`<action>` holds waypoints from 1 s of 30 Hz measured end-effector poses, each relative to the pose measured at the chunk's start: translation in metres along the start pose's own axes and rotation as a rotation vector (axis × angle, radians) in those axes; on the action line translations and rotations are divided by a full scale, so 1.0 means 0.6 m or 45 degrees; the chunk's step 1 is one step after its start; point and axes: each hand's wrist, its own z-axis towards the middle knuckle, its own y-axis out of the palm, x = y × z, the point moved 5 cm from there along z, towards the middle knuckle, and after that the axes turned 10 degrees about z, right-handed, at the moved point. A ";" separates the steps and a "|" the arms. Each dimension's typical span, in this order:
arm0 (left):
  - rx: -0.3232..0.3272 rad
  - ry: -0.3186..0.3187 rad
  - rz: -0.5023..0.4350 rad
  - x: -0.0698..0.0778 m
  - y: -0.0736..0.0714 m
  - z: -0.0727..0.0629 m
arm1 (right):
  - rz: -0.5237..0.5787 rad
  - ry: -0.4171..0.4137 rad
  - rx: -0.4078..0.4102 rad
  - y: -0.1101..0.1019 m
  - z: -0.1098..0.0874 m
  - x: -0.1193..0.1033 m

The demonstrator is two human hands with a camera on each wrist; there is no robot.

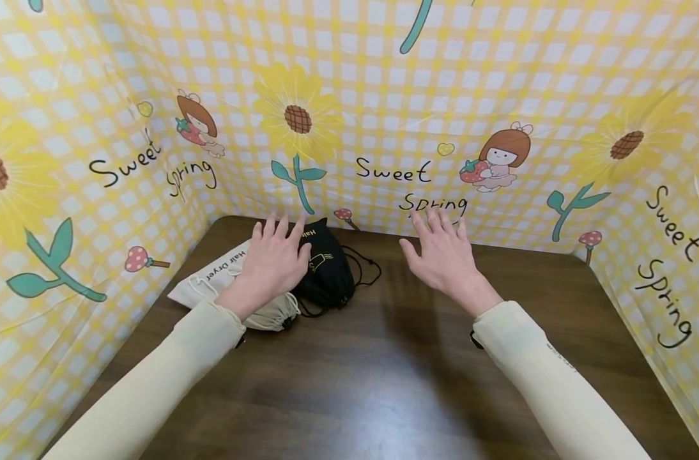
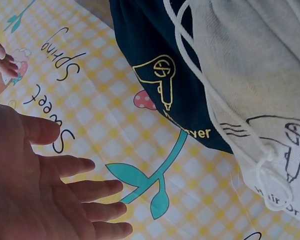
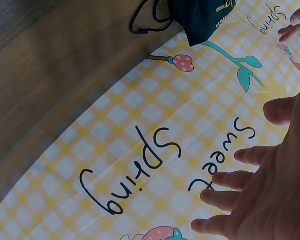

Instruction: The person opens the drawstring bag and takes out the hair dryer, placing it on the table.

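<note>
My left hand (image 1: 276,255) is held out with fingers spread, over the two drawstring bags in the head view, holding nothing. Beneath it lies a white drawstring bag (image 1: 214,271) printed "Hair Dryer", its cord loosely looped on top. A black drawstring bag (image 1: 332,275) with gold print and a dryer drawing lies just right of it. The left wrist view shows the black bag (image 2: 155,65) and the white bag (image 2: 255,75) side by side. Palm down and fingers apart, my right hand (image 1: 441,255) hovers to the right of the bags, also holding nothing.
A dark wooden table (image 1: 326,390) spreads under both hands. Yellow checked cloth (image 1: 372,121) with flowers and "Sweet Spring" lettering walls it in at the back and both sides. The black bag's cord (image 1: 372,265) trails out to its right.
</note>
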 end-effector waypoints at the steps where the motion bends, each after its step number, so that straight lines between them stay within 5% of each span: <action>1: 0.003 0.003 0.001 0.001 0.001 -0.001 | -0.001 -0.001 -0.006 0.001 -0.001 -0.001; 30: 0.059 0.088 -0.003 0.041 0.047 -0.039 | 0.001 -0.048 -0.107 0.044 -0.014 -0.032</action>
